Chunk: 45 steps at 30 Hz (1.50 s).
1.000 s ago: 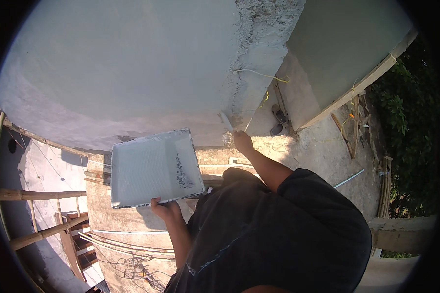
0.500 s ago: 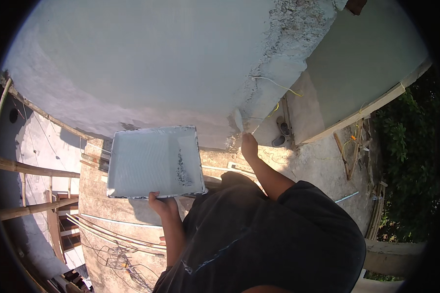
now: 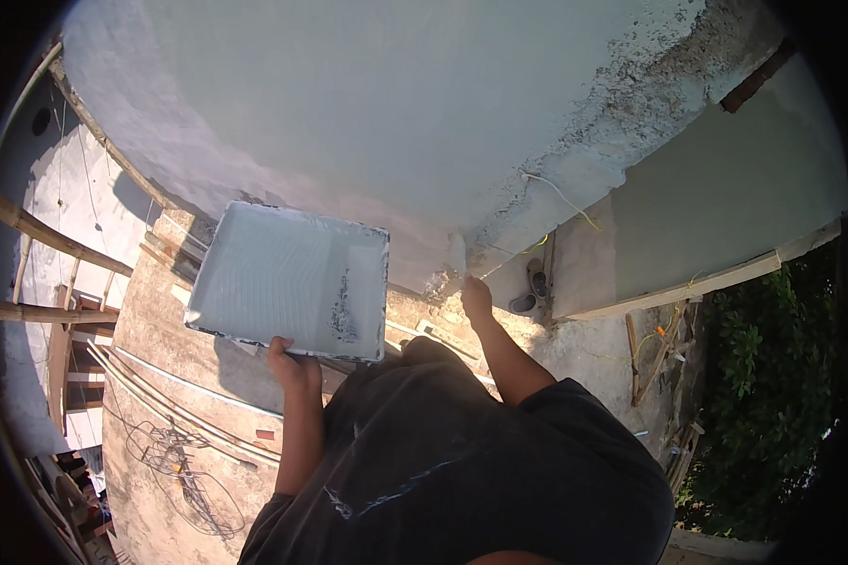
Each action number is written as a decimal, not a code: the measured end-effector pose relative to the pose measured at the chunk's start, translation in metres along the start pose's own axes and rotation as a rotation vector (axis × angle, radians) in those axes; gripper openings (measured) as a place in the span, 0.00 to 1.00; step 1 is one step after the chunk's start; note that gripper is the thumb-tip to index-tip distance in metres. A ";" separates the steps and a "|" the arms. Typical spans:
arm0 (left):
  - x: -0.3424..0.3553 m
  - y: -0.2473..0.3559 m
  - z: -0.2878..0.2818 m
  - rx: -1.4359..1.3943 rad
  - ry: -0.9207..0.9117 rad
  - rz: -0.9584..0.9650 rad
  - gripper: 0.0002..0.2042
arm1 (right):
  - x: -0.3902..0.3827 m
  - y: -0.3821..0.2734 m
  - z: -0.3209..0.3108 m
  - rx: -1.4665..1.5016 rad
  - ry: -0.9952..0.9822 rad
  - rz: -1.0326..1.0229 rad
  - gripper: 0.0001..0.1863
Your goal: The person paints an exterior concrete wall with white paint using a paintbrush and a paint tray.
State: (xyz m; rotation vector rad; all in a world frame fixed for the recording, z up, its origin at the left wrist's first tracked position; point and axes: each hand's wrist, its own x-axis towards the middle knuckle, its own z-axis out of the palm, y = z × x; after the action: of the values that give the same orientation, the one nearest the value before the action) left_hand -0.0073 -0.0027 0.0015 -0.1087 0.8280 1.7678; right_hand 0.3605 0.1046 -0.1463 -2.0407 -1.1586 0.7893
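View straight down past a dark shirt (image 3: 481,471) toward a pale grey-blue wall (image 3: 349,113) that fills the top of the frame. Left of centre, a wide tray (image 3: 383,292) coated with pale paint (image 3: 273,268) is held out above a rough, sunlit floor (image 3: 165,325); the left hand (image 3: 297,365) is clamped on its lower edge. At centre, the right hand (image 3: 477,297) is closed in a fist round a pale painting tool (image 3: 457,251), perhaps a brush or small roller, by the wall's lower edge; whether it touches cannot be told. Gripped along one edge only, the tray could tip and spill if that wrist sags. A sidestep could catch on the poles (image 3: 184,407) or tangled wire (image 3: 184,471) at lower left, and the rough plaster (image 3: 664,89) at upper right could snag the tool or shed grit
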 end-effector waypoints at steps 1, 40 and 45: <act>0.000 0.000 0.000 0.002 -0.006 -0.004 0.25 | 0.003 0.006 0.000 -0.002 -0.001 -0.002 0.24; -0.005 -0.009 0.005 0.062 0.027 -0.020 0.26 | 0.002 -0.031 -0.076 0.191 0.099 -0.166 0.19; -0.007 -0.011 0.007 0.066 0.026 -0.027 0.26 | -0.003 -0.019 -0.075 -0.026 0.095 -0.114 0.22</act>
State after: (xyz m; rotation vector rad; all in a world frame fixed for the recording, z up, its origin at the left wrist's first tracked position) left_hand 0.0072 -0.0022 0.0047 -0.0993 0.8993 1.7149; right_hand 0.4063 0.0914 -0.0858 -1.9906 -1.2248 0.6179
